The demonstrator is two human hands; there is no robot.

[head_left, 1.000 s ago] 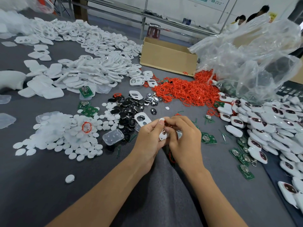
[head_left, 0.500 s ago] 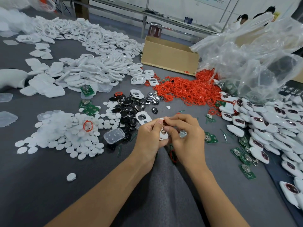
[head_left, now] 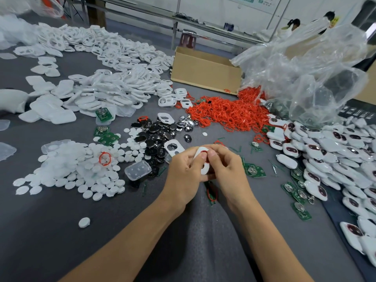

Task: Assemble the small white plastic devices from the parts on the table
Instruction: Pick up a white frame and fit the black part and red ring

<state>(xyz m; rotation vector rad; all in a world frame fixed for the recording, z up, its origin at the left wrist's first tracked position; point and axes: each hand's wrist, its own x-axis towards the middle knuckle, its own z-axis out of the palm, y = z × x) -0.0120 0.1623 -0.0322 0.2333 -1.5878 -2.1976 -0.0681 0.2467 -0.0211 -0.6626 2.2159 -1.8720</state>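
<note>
One white shell (head_left: 204, 169) sits between our hands, touching both. Its long axis runs away from us, far end raised and tipped a little toward the left hand (head_left: 184, 174). That hand curls round the shell's left edge, thumb lying over the upper face. The right hand (head_left: 226, 169) pinches at the far end, where one red ring (head_left: 204, 152) lies at the shell's upper opening — so we judge the right hand is the one placed to seat it, pressing along that axis. Whether the ring is fully seated we cannot tell; the thumbs hide it.

Under the hands, on the grey surface (head_left: 50, 220), lies one loose red ring (head_left: 211, 193). Just beyond the left hand rests one open shell frame (head_left: 173, 147), and left of that hand one clear tray (head_left: 138, 169). Just beside the right hand is one green circuit board (head_left: 253, 170); several more lie farther right.

The heaps are past counting — dark button caps (head_left: 156, 135) beyond the left hand, white discs (head_left: 81, 169) far left with a single ring (head_left: 105, 158) on top, red rings (head_left: 227, 115) well beyond both hands, finished devices (head_left: 335, 149) far right. One stray disc (head_left: 84, 222) lies left of the left forearm, and one cardboard box (head_left: 205, 72) stands farthest off.
</note>
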